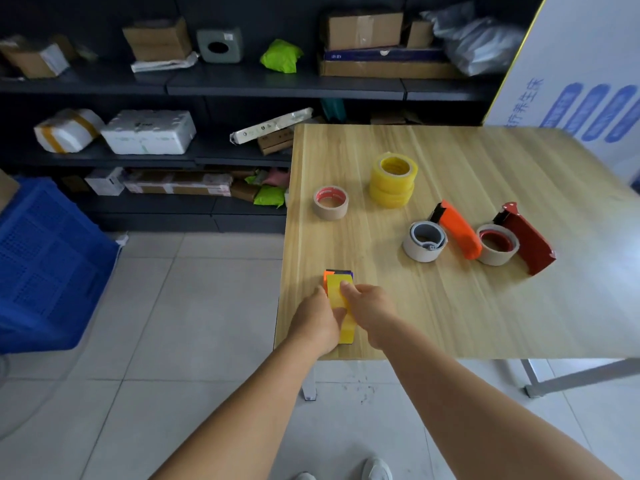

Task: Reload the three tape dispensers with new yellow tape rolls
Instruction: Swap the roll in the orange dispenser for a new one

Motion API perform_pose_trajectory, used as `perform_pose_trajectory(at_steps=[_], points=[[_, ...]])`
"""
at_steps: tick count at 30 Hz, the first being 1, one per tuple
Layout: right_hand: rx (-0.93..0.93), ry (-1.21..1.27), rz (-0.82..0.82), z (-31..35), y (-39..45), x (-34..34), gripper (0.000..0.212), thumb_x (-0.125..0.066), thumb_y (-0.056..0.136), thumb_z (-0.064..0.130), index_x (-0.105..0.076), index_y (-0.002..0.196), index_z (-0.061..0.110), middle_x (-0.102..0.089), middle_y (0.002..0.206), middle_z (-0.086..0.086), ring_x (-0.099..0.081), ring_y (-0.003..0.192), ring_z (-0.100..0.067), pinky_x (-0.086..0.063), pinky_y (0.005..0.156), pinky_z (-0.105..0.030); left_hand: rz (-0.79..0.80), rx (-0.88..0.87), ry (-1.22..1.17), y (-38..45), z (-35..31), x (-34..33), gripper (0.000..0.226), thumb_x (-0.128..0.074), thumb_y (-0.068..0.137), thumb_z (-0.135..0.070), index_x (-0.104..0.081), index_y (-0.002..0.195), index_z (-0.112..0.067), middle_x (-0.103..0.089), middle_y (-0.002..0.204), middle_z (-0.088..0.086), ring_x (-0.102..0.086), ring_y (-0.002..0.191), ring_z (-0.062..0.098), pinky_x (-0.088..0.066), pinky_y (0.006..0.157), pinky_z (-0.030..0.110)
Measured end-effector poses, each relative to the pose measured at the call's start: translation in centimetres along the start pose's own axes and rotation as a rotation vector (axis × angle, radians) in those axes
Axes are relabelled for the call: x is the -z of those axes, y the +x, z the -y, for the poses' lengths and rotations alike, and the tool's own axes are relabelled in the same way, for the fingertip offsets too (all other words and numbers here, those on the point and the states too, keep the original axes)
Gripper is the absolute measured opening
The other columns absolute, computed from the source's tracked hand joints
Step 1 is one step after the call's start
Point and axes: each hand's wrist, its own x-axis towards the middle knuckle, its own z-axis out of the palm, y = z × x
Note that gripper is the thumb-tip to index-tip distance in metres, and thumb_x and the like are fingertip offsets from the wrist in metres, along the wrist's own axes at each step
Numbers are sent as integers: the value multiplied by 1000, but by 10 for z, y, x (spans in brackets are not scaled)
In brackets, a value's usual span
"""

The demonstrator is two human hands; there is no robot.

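Observation:
Near the table's front left corner, both hands hold an orange dispenser carrying a yellow tape roll seen edge-on. My left hand grips it from the left, and my right hand grips it from the right with the thumb on top of the roll. Two yellow rolls are stacked further back. Right of centre, an orange dispenser lies with a nearly spent grey-core roll. Beside it, a dark red dispenser lies with a spent red-core roll.
A spent roll with a red core lies loose near the left edge of the wooden table. Dark shelves with parcels stand behind, a blue crate sits on the floor to the left, and a white sign leans at the right.

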Motion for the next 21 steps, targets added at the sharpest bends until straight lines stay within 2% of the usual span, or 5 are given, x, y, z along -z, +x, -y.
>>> perform_pose_trajectory(at_steps=[3, 6, 8, 13, 21], points=[[126, -164, -15, 2, -7, 6, 32, -41, 99, 36, -60, 112, 14, -63, 89, -4, -57, 86, -24, -39, 70, -28, -72, -109, 159, 1, 0, 0, 67, -48, 98, -30, -14, 152, -13, -29, 154, 5, -34, 138, 25, -35, 105, 34], [206, -397, -36, 0, -12, 18, 50, -37, 101, 37, -35, 145, 14, -53, 138, -8, -50, 124, -25, -38, 92, -29, -74, -216, 308, 3, -4, 4, 69, -48, 98, -28, -9, 153, -14, -15, 161, 3, -18, 146, 23, -24, 115, 35], [265, -517, -52, -4, -13, 28, 55, -36, 100, 39, -26, 149, 16, -38, 151, -5, -39, 135, -23, -34, 104, -33, -75, -258, 406, 4, -10, 8, 67, -46, 99, -30, -10, 153, -13, -9, 162, 3, -9, 149, 22, -17, 118, 35], [345, -712, -106, -6, -13, 63, 58, -40, 99, 38, -22, 150, 17, -27, 156, 0, -26, 141, -20, -31, 110, -36, -40, -303, 529, 16, -35, 8, 66, -42, 101, -29, -5, 154, -13, 0, 163, 2, 4, 150, 20, -5, 120, 38], [359, -757, -152, -8, 18, 121, 61, -48, 96, 38, -26, 148, 16, -30, 154, 0, -29, 140, -20, -31, 109, -33, 32, -386, 542, 44, -91, -22, 69, -45, 99, -31, -6, 154, -15, -4, 163, 1, 1, 150, 19, -6, 120, 39]])
